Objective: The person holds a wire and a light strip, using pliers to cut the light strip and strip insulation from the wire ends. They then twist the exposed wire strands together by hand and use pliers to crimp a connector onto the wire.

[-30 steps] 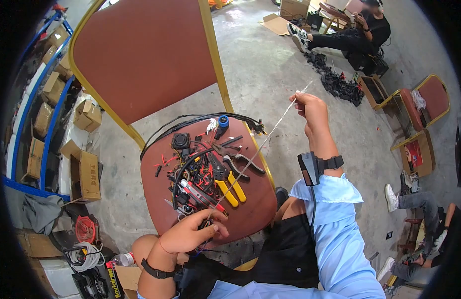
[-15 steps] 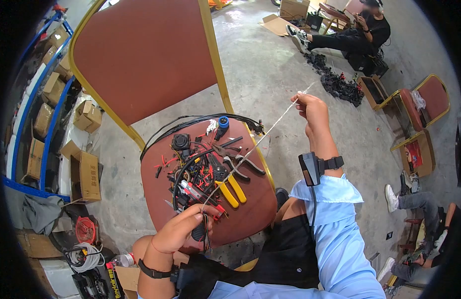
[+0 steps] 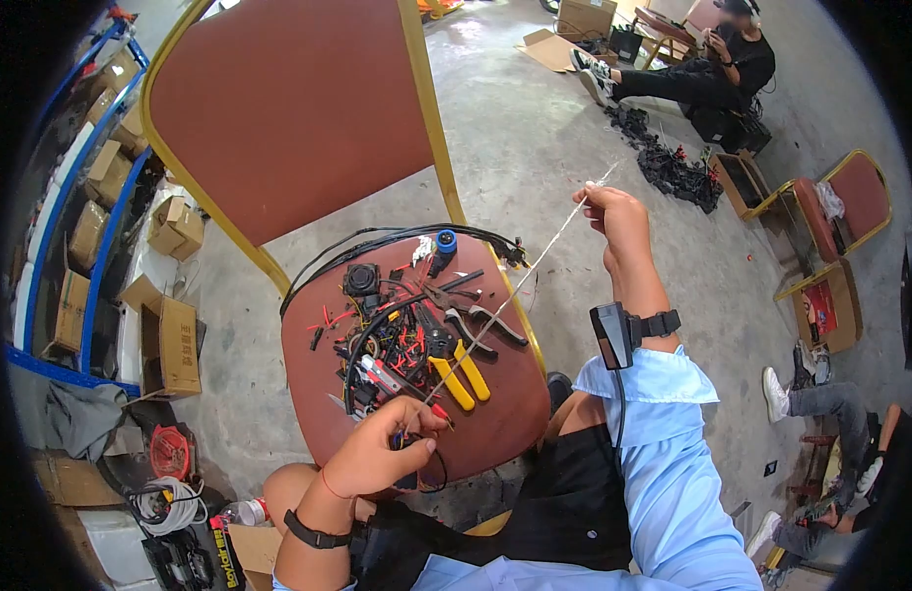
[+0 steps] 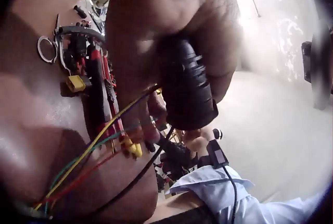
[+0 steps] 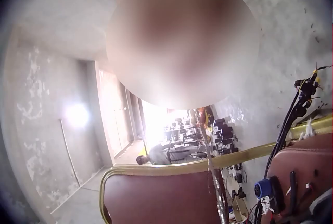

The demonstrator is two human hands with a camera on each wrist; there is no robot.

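The left hand (image 3: pixel 377 451), low over the chair seat's front edge, curls round a black cylindrical connector (image 4: pixel 187 86), with yellow, green and red wires (image 4: pixel 96 143) trailing beside it in the left wrist view. A pale twisted strand (image 3: pixel 535 264) runs taut from that hand up to the right hand (image 3: pixel 621 222), which pinches it between thumb and fingers out past the seat's right side. Beneath the strand lie yellow-handled pliers (image 3: pixel 461 374) and grey-handled pliers (image 3: pixel 483 330). A red and grey tool (image 3: pixel 382 376) is just above the left hand.
On the red chair seat (image 3: pixel 313 394) are a pile of wire scraps, a blue-ended connector (image 3: pixel 445 241) and a black cable loop (image 3: pixel 328 258). The chair back (image 3: pixel 288 108) rises behind. Blue shelving (image 3: pixel 57 371) and cardboard boxes (image 3: pixel 178 345) stand left; a seated person (image 3: pixel 742 59) is at upper right.
The left hand has turned and its fingers have shifted, so the black connector seen under it half a second ago is now mostly covered in the head view. The right hand has barely moved.
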